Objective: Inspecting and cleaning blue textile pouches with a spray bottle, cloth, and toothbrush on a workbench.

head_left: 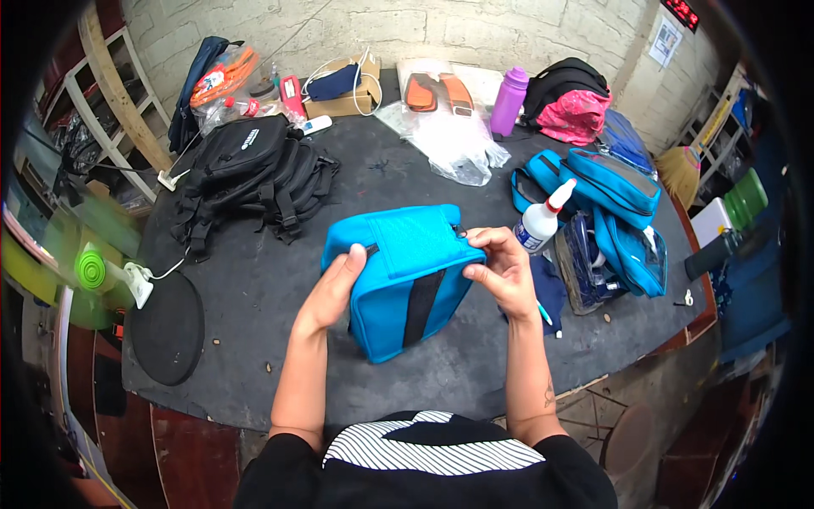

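Passable over flat black tabletop [360, 180] just beyond the boxy bright-blue fabric bag [394, 293], between the black fabric backpack [250, 174] at left and white red-collared plastic bottle [536, 227] at right. Blocked on the far side by crinkled clear plastic bag [465, 161].
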`<state>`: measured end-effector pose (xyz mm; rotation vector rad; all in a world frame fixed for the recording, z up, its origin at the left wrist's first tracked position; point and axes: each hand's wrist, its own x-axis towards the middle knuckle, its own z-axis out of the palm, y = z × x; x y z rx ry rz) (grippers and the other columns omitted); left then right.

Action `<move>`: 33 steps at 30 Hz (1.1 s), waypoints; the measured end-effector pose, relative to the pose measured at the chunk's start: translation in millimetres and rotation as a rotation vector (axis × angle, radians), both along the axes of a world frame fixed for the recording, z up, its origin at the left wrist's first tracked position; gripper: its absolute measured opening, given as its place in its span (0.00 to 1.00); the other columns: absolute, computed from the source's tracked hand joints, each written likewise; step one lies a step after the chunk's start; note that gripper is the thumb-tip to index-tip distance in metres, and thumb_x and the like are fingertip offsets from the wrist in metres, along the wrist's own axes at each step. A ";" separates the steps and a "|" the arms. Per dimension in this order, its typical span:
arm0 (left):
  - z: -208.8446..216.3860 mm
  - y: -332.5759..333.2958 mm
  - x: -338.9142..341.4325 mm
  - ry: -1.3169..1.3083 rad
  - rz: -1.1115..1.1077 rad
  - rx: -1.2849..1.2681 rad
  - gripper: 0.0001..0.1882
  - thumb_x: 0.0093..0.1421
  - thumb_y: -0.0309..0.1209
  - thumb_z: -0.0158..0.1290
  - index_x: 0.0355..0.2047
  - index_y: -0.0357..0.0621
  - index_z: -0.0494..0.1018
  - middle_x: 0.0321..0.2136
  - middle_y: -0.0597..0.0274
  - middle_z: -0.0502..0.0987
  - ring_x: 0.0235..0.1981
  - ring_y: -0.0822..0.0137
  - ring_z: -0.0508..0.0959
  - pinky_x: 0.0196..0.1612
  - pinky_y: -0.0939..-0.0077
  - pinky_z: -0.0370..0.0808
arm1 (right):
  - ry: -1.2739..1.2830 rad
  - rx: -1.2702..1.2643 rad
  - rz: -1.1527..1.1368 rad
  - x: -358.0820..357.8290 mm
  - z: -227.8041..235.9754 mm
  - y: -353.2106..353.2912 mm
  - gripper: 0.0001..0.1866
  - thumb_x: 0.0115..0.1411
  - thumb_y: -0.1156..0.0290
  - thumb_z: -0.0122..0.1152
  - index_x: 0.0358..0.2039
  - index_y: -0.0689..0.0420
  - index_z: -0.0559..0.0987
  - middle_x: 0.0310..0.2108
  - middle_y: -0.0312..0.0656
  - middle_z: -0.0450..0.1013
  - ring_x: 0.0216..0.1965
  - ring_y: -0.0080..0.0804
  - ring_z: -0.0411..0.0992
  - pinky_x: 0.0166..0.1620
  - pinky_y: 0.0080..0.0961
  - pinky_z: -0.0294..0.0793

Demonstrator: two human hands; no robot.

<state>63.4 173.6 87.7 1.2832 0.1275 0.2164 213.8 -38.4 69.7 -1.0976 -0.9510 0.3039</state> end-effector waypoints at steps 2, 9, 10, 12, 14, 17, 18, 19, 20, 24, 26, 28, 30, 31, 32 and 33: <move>2.6 11.8 -0.9 -0.045 -0.007 0.128 0.28 0.62 0.44 0.51 0.52 0.31 0.67 0.49 0.56 0.73 0.51 0.67 0.70 0.56 0.71 0.64 | -0.138 0.030 -0.083 1.4 2.4 4.2 0.18 0.46 0.89 0.61 0.37 0.58 0.72 0.42 0.42 0.72 0.52 0.36 0.67 0.55 0.32 0.63; -16.6 13.7 19.3 -0.372 -0.060 -0.432 0.35 0.53 0.28 0.56 0.60 0.33 0.57 0.59 0.42 0.60 0.61 0.48 0.61 0.65 0.58 0.56 | -0.197 -0.022 -0.305 1.2 -50.8 18.7 0.16 0.42 0.93 0.42 0.27 0.59 0.69 0.40 0.44 0.72 0.56 0.40 0.65 0.55 0.29 0.62; -25.3 22.3 18.7 -0.315 -0.088 -0.732 0.33 0.56 0.32 0.54 0.60 0.33 0.57 0.59 0.39 0.60 0.62 0.47 0.61 0.65 0.56 0.56 | -0.175 -0.075 -0.280 -0.2 -63.4 16.4 0.15 0.42 0.93 0.41 0.27 0.59 0.69 0.40 0.44 0.71 0.55 0.38 0.66 0.54 0.28 0.62; -53.3 38.1 16.2 -0.220 -0.059 -0.962 0.27 0.64 0.38 0.47 0.58 0.34 0.59 0.58 0.38 0.61 0.60 0.47 0.62 0.63 0.54 0.61 | -0.085 -0.182 -0.104 -0.6 -95.5 2.3 0.13 0.44 0.89 0.42 0.28 0.58 0.68 0.40 0.43 0.71 0.50 0.34 0.68 0.49 0.24 0.63; -71.6 37.4 14.4 -0.133 0.027 -0.788 0.22 0.64 0.33 0.47 0.57 0.39 0.61 0.52 0.49 0.70 0.53 0.53 0.71 0.57 0.55 0.67 | 0.135 -0.218 -0.035 -7.8 -103.2 -6.2 0.11 0.46 0.86 0.44 0.30 0.57 0.68 0.40 0.43 0.72 0.49 0.33 0.68 0.49 0.24 0.63; -65.3 15.2 19.3 -0.143 0.049 -0.629 0.22 0.64 0.31 0.48 0.58 0.44 0.60 0.48 0.55 0.72 0.48 0.64 0.74 0.53 0.60 0.70 | 0.471 -0.141 0.037 -6.4 -120.8 -10.5 0.07 0.57 0.72 0.51 0.37 0.54 0.67 0.41 0.47 0.74 0.46 0.32 0.70 0.50 0.26 0.62; -66.6 10.2 20.2 -0.133 0.088 -0.598 0.21 0.64 0.32 0.48 0.57 0.44 0.61 0.47 0.56 0.73 0.47 0.65 0.74 0.52 0.62 0.71 | 0.593 -0.137 0.018 -6.3 -115.0 -6.5 0.09 0.59 0.67 0.53 0.39 0.54 0.67 0.42 0.49 0.74 0.45 0.33 0.71 0.50 0.27 0.63; -66.4 6.0 20.5 -0.122 0.126 -0.567 0.20 0.65 0.33 0.48 0.56 0.44 0.62 0.46 0.57 0.74 0.46 0.66 0.74 0.52 0.64 0.71 | 0.715 -0.132 -0.002 -6.5 -111.5 -2.3 0.12 0.61 0.63 0.55 0.41 0.54 0.67 0.43 0.51 0.74 0.44 0.34 0.72 0.50 0.29 0.64; -64.6 3.7 18.6 -0.128 0.102 -0.503 0.17 0.65 0.35 0.48 0.52 0.44 0.68 0.42 0.60 0.76 0.41 0.70 0.76 0.48 0.70 0.73 | 0.714 -0.171 -0.041 -7.2 -111.9 2.2 0.16 0.61 0.62 0.57 0.46 0.54 0.67 0.43 0.51 0.74 0.43 0.36 0.73 0.48 0.32 0.69; -55.6 -5.0 16.5 0.004 0.161 -0.322 0.14 0.66 0.39 0.48 0.42 0.42 0.74 0.33 0.65 0.78 0.30 0.75 0.75 0.37 0.78 0.73 | 0.790 -0.041 -0.001 -6.8 -105.9 10.2 0.19 0.58 0.71 0.60 0.49 0.57 0.68 0.42 0.48 0.74 0.42 0.36 0.74 0.43 0.33 0.75; -63.4 -1.6 18.2 0.008 0.217 -0.331 0.14 0.66 0.39 0.48 0.40 0.42 0.73 0.31 0.66 0.77 0.28 0.75 0.75 0.35 0.79 0.72 | 0.782 0.022 0.048 0.6 -104.9 6.2 0.19 0.58 0.71 0.60 0.49 0.58 0.68 0.41 0.45 0.73 0.41 0.35 0.73 0.43 0.32 0.75; -69.9 3.5 16.0 0.001 0.305 -0.381 0.15 0.66 0.42 0.47 0.33 0.43 0.72 0.23 0.67 0.74 0.23 0.77 0.72 0.27 0.82 0.68 | 0.797 0.145 0.109 -1.0 -97.5 5.6 0.19 0.59 0.71 0.59 0.50 0.58 0.69 0.35 0.41 0.72 0.36 0.32 0.72 0.42 0.31 0.73; -72.6 11.5 16.9 -0.016 0.339 -0.418 0.16 0.66 0.43 0.47 0.31 0.43 0.72 0.20 0.67 0.72 0.20 0.76 0.69 0.25 0.81 0.66 | 0.740 0.156 0.120 2.4 -86.7 7.2 0.18 0.59 0.71 0.59 0.48 0.58 0.69 0.35 0.41 0.72 0.34 0.31 0.71 0.41 0.32 0.71; -75.0 12.9 17.6 -0.015 0.354 -0.434 0.16 0.66 0.43 0.47 0.30 0.43 0.71 0.19 0.67 0.71 0.19 0.76 0.68 0.24 0.81 0.66 | 0.709 0.158 0.128 2.2 -84.3 6.9 0.17 0.59 0.71 0.59 0.48 0.57 0.69 0.35 0.41 0.72 0.34 0.31 0.71 0.42 0.33 0.70; -78.0 12.7 17.1 -0.013 0.353 -0.433 0.16 0.66 0.43 0.47 0.30 0.43 0.71 0.19 0.67 0.71 0.19 0.76 0.68 0.24 0.81 0.66 | 0.711 0.159 0.127 1.3 -84.8 5.9 0.17 0.59 0.71 0.59 0.48 0.57 0.69 0.35 0.41 0.72 0.34 0.31 0.71 0.42 0.33 0.70; -80.9 12.4 16.0 -0.013 0.326 -0.485 0.16 0.65 0.43 0.47 0.30 0.43 0.71 0.20 0.66 0.71 0.20 0.74 0.69 0.25 0.80 0.66 | 0.722 0.191 0.144 0.4 -85.2 5.1 0.16 0.59 0.71 0.59 0.47 0.57 0.69 0.35 0.41 0.72 0.34 0.31 0.71 0.42 0.33 0.70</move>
